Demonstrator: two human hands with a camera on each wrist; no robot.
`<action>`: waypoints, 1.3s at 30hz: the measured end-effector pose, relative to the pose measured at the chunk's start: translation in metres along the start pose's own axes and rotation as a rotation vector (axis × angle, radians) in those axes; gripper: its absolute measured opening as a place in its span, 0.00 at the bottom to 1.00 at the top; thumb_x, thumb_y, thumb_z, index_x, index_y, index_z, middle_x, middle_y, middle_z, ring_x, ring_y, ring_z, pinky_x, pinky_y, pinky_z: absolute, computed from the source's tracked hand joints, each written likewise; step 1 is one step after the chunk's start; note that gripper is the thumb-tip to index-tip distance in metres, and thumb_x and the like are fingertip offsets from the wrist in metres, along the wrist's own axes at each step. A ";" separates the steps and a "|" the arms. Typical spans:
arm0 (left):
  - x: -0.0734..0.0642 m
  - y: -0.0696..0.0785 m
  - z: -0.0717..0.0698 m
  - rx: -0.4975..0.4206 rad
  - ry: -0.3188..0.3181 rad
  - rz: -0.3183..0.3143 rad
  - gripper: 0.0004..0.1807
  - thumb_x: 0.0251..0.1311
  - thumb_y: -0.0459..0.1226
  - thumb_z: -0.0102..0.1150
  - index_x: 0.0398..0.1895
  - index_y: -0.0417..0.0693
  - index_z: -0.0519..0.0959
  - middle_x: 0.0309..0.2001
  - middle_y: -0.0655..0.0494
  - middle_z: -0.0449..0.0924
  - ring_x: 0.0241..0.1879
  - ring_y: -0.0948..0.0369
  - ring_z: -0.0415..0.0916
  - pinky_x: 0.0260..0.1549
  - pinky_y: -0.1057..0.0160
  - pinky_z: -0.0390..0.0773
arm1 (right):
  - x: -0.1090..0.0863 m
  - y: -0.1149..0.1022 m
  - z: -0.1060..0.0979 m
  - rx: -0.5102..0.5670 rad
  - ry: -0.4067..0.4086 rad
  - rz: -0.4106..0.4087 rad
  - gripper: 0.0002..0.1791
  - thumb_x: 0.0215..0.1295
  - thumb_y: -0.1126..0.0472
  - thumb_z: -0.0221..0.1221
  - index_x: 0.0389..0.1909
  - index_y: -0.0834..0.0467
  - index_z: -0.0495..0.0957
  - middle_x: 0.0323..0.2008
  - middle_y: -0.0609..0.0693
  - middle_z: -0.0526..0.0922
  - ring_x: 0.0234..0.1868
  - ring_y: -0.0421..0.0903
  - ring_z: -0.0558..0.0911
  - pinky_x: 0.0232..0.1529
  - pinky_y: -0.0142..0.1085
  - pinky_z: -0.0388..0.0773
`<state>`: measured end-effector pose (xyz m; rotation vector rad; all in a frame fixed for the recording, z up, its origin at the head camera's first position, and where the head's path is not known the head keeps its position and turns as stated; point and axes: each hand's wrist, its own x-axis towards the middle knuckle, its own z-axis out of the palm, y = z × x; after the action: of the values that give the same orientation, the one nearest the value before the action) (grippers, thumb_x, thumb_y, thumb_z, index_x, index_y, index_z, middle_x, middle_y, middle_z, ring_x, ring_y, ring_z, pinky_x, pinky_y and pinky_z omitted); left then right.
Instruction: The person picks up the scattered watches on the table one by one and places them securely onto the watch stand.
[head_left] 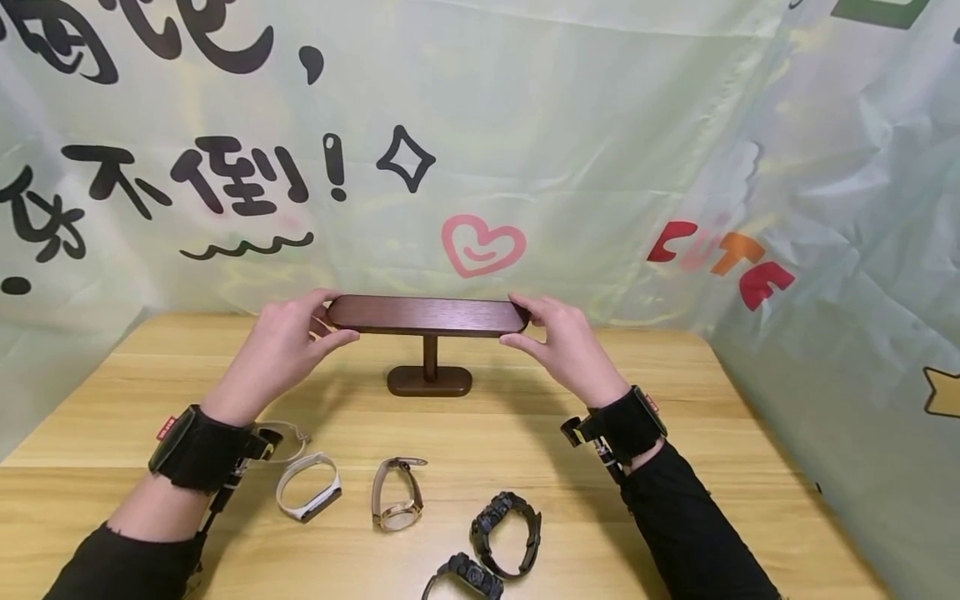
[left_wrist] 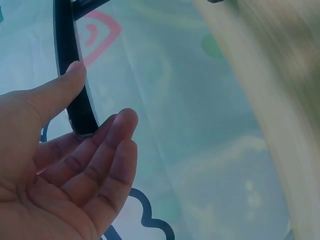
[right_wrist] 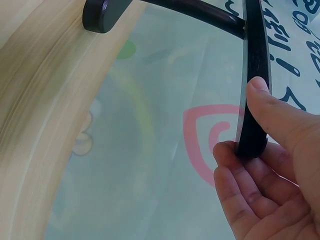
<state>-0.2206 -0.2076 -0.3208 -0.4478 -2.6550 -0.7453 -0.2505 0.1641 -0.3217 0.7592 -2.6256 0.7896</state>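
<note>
A dark brown wooden T-shaped display stand (head_left: 430, 314) is at the back of the table, its long flat top bar level over a post and rounded base (head_left: 430, 382). My left hand (head_left: 288, 337) grips the bar's left end, thumb along the front edge and fingers round the end. At the right end, my right hand (head_left: 558, 337) holds it the same way. Both wrist views show a thumb pressed on the bar (left_wrist: 82, 110) and fingers curled at its tip. The right wrist view also catches the post (right_wrist: 200, 12) and base (right_wrist: 106, 15).
Nearer on the wooden table (head_left: 637, 533) lie a white fitness band (head_left: 309, 492), a brown-strapped watch (head_left: 397, 500) and two chunky black watches (head_left: 506, 533) (head_left: 472, 575). A thin pale band (head_left: 288, 442) sits beside my left wrist. A printed cloth (head_left: 585, 125) hangs behind.
</note>
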 end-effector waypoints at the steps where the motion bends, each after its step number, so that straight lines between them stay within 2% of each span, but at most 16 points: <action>1: 0.000 0.000 0.000 0.000 0.000 -0.001 0.30 0.69 0.45 0.72 0.67 0.37 0.78 0.40 0.43 0.91 0.38 0.47 0.90 0.41 0.42 0.87 | 0.000 0.000 0.000 0.001 -0.001 0.001 0.36 0.68 0.53 0.73 0.74 0.61 0.76 0.52 0.57 0.87 0.55 0.59 0.86 0.59 0.52 0.84; 13: 0.000 0.000 0.002 -0.001 0.005 0.003 0.30 0.70 0.43 0.72 0.69 0.36 0.77 0.45 0.37 0.91 0.39 0.45 0.91 0.41 0.41 0.87 | -0.002 -0.002 -0.001 0.011 -0.001 -0.002 0.36 0.68 0.54 0.74 0.74 0.61 0.76 0.53 0.57 0.88 0.56 0.57 0.86 0.60 0.50 0.85; 26: -0.001 -0.001 0.002 0.001 0.010 0.006 0.30 0.70 0.44 0.72 0.69 0.37 0.77 0.45 0.37 0.90 0.38 0.46 0.91 0.40 0.42 0.87 | -0.001 -0.002 -0.002 0.004 -0.001 -0.008 0.36 0.68 0.54 0.73 0.74 0.62 0.76 0.56 0.58 0.87 0.56 0.58 0.86 0.60 0.51 0.85; 33: -0.003 -0.001 0.001 0.005 0.005 0.002 0.30 0.70 0.45 0.72 0.68 0.37 0.77 0.44 0.39 0.90 0.39 0.47 0.90 0.40 0.42 0.87 | 0.000 0.000 0.000 -0.008 -0.009 -0.016 0.36 0.70 0.53 0.71 0.75 0.61 0.74 0.59 0.59 0.87 0.58 0.55 0.84 0.56 0.50 0.82; 39: -0.003 0.000 0.000 0.014 -0.011 -0.008 0.31 0.71 0.46 0.70 0.70 0.38 0.75 0.45 0.38 0.90 0.40 0.47 0.90 0.41 0.42 0.87 | -0.001 0.000 -0.001 -0.004 -0.010 -0.018 0.37 0.70 0.54 0.72 0.75 0.61 0.74 0.62 0.60 0.86 0.62 0.58 0.84 0.63 0.53 0.83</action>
<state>-0.2178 -0.2082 -0.3215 -0.4395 -2.6716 -0.7284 -0.2497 0.1645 -0.3212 0.7871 -2.6249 0.7774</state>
